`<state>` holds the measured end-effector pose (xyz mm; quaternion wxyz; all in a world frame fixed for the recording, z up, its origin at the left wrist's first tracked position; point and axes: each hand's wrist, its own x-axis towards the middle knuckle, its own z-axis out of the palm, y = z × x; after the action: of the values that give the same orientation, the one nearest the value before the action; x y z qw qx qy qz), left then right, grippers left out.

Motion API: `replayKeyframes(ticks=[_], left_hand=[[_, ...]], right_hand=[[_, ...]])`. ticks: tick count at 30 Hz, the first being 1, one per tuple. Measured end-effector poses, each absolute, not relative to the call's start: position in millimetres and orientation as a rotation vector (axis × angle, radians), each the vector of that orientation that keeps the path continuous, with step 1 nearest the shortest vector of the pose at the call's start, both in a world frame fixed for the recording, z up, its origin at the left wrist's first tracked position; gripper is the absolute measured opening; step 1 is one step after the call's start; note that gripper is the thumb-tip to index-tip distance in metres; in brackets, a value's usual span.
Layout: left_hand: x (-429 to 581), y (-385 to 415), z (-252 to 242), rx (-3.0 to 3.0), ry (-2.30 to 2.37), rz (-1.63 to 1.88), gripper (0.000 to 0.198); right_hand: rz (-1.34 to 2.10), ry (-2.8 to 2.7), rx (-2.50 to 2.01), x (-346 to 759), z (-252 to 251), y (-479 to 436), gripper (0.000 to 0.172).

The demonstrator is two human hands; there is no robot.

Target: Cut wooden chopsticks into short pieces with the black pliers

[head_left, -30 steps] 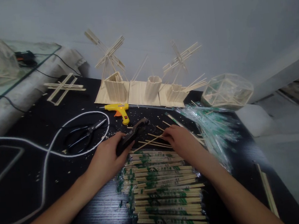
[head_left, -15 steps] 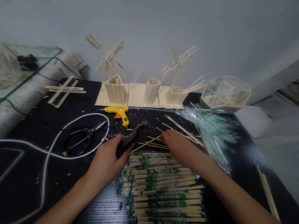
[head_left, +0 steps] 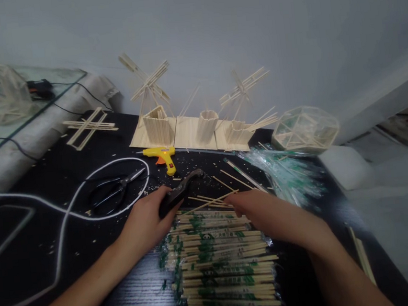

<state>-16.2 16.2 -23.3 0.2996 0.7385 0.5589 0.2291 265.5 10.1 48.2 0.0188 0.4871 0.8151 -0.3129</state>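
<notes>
My left hand (head_left: 146,220) is closed around the handle of a dark cutting tool (head_left: 182,189) that lies on the black table (head_left: 94,288). My right hand (head_left: 258,209) is closed on a thin bare chopstick (head_left: 209,202), lifted slightly and pointing left toward the tool. Beneath both hands lies a row of wrapped chopsticks with green print (head_left: 221,262). A few loose bare sticks (head_left: 231,178) lie just beyond my right hand.
A yellow glue gun (head_left: 161,155), black scissors (head_left: 115,188) and a looping white cable (head_left: 65,209) sit to the left. Stick-built windmill models (head_left: 190,125) stand at the back. Empty clear wrappers (head_left: 285,174) and a geometric stick frame (head_left: 304,129) lie to the right.
My right hand has drawn back toward me with one chopstick, raising it off the loose pile. My left hand stays on the tool. The view shifted slightly.
</notes>
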Motion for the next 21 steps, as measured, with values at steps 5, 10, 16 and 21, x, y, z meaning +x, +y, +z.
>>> replayKeyframes(ticks=[5, 10, 16, 21], left_hand=[[-17.2, 17.4, -23.0, 1.983, 1.487, 0.622, 0.028], [-16.3, 16.7, -20.5, 1.974, 1.458, 0.676, 0.026], [-16.6, 13.9, -19.0, 1.963, 1.459, 0.741, 0.025], [-17.1, 14.0, -19.9, 1.967, 1.437, 0.763, 0.023]], right_hand=[[-1.283, 2.567, 1.438, 266.7, 61.4, 4.2, 0.031], [-1.676, 2.668, 1.447, 264.5, 65.4, 7.0, 0.025], [-1.941, 2.899, 1.866, 243.0, 60.2, 7.9, 0.012], [-1.578, 3.072, 1.975, 231.5, 42.1, 6.2, 0.011]])
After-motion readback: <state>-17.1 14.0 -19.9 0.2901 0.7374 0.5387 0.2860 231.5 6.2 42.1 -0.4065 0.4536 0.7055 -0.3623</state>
